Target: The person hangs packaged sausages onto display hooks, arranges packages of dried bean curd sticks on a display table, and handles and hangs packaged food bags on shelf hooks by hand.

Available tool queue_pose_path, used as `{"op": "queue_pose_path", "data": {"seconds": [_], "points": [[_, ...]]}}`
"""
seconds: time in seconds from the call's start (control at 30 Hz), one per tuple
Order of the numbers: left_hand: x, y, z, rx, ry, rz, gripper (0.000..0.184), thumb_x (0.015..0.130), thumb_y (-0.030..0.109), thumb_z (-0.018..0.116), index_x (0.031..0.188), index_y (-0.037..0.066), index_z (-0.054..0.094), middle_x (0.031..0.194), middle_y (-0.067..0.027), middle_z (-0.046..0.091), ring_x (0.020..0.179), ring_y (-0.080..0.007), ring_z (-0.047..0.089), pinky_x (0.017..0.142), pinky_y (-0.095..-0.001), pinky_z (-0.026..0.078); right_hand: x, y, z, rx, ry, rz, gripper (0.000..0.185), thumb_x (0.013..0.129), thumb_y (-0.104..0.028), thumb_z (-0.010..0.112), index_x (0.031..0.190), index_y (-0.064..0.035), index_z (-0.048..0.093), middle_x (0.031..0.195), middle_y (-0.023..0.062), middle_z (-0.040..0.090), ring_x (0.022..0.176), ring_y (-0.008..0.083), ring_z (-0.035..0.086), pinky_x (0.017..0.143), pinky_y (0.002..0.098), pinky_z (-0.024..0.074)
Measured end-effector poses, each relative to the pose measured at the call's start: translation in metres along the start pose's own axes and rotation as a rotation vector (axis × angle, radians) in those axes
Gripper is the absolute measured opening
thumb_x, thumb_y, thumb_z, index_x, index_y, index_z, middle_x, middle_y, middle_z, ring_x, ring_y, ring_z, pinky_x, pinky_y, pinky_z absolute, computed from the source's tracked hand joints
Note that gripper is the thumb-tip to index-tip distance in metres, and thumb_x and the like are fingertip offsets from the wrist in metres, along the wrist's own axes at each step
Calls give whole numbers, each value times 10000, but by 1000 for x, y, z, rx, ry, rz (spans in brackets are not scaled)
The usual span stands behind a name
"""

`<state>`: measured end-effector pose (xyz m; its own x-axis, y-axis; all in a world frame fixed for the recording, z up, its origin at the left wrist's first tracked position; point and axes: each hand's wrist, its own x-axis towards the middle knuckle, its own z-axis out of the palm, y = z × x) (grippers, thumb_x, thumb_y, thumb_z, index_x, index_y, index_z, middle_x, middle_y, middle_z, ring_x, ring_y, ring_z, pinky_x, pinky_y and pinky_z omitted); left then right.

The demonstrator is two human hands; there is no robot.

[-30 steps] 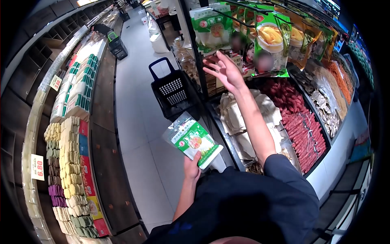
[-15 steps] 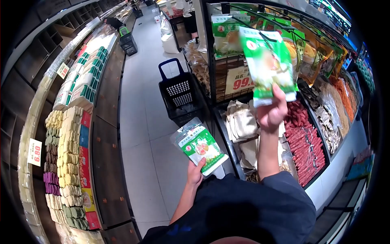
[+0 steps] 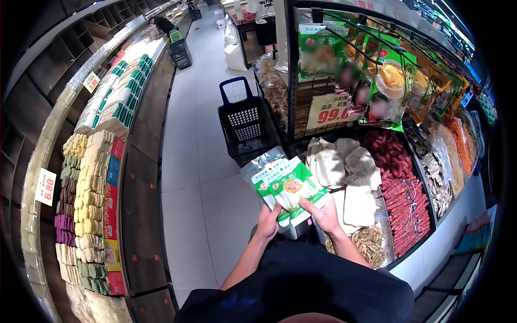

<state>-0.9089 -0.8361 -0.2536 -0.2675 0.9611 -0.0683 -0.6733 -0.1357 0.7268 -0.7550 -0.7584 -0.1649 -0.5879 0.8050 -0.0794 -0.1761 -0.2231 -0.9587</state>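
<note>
Two green-and-white food packets are held together in front of me, overlapping. My left hand (image 3: 267,220) is closed on the lower left of the rear packet (image 3: 262,168), whose clear top edge sticks out. My right hand (image 3: 321,213) grips the front packet (image 3: 295,185) at its lower right, thumb on its face. The front packet covers much of the rear one. Just beyond them stands a black shopping basket (image 3: 242,121) with a raised blue handle. To the right of my right hand lie flat white dried pieces (image 3: 358,204) in a display bin.
Hooks on a rack at right carry green packets (image 3: 390,81) above a price sign (image 3: 328,112). Red sausages (image 3: 404,207) and dried goods fill the bins below. Noodle bundles (image 3: 91,210) line the left shelf. Up the aisle, a person (image 3: 161,24) leans beside another basket (image 3: 180,53).
My right hand has come down and left from the rack with its packet, which now overlaps the one in my left hand. The view has shifted slightly.
</note>
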Motion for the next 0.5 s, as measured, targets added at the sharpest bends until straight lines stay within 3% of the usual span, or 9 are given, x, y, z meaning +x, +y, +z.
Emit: {"op": "queue_pose_path", "data": {"seconds": [0.1,0.33,0.4,0.5], "points": [[-2,-5,-7,-14,2,-5,512,1005,259,469,1419,24,281,1393,-127,431,1252,-238,472,1044,-391,410,1,3,6,-158,1,80,232,912,-102,612,1061,64,550,768,72,656,407,85,541,348,207,402],[-7,-7,-16,71,58,7,499,988,189,516,1403,26,293,1356,-135,464,1206,-243,516,1019,-393,445,2,-5,15,-294,-153,253,327,926,-151,617,1173,36,512,801,70,660,522,88,615,357,217,440],[-9,-4,-15,49,102,5,495,979,155,521,1399,25,295,1348,-138,471,1199,-244,523,1017,-392,449,4,-8,6,-376,-250,261,306,920,-238,638,1075,24,607,751,67,679,530,86,629,378,221,436],[-15,-2,-16,-6,177,1,496,965,106,526,1395,22,295,1340,-144,477,1195,-249,529,1014,-393,456,23,-34,-24,-633,-455,337,279,907,-264,657,922,14,673,697,51,676,526,86,634,441,222,467]]}}
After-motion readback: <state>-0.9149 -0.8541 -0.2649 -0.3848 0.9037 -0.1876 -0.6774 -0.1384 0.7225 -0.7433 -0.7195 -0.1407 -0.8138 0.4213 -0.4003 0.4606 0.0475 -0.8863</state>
